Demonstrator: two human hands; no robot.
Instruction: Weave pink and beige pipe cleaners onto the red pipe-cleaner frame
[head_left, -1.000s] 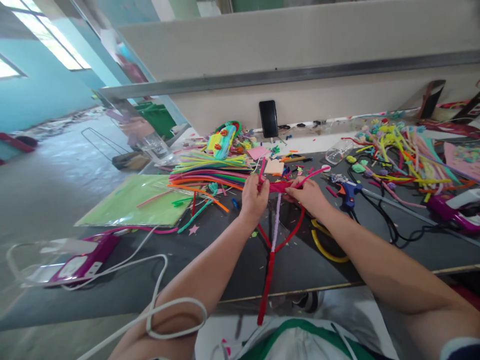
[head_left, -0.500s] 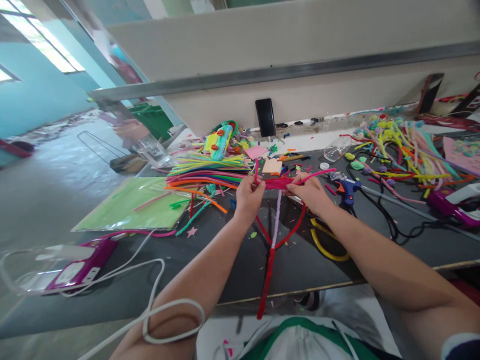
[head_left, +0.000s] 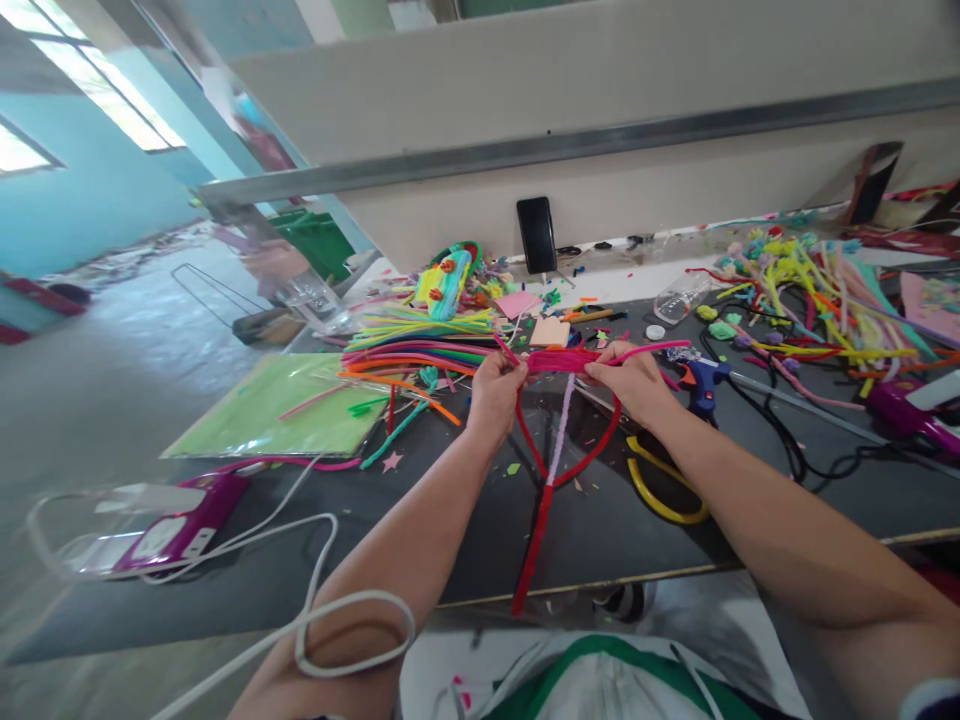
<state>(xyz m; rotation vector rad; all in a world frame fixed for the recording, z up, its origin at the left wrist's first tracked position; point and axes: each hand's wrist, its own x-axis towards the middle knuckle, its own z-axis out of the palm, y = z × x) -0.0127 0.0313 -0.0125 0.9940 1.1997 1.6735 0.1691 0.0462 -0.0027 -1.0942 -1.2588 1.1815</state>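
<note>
My left hand and my right hand are both closed on the two ends of a magenta pipe-cleaner bar, held level just above the dark table. From that bar a red pipe-cleaner loop hangs down and narrows into a red stem that reaches past the table's near edge. A pale lilac pipe cleaner runs down the middle of the loop. A loose pink end sticks out to the right of my right hand.
A stack of coloured pipe cleaners and a green sheet lie left. A blue glue gun, black cords, a yellow loop and tangled pipe cleaners lie right. A phone leans on the wall. A white cable crosses my left forearm.
Both hands have lifted the magenta bar slightly and drawn a little further apart; the red loop below has rounded out. The view has shifted a little.
</note>
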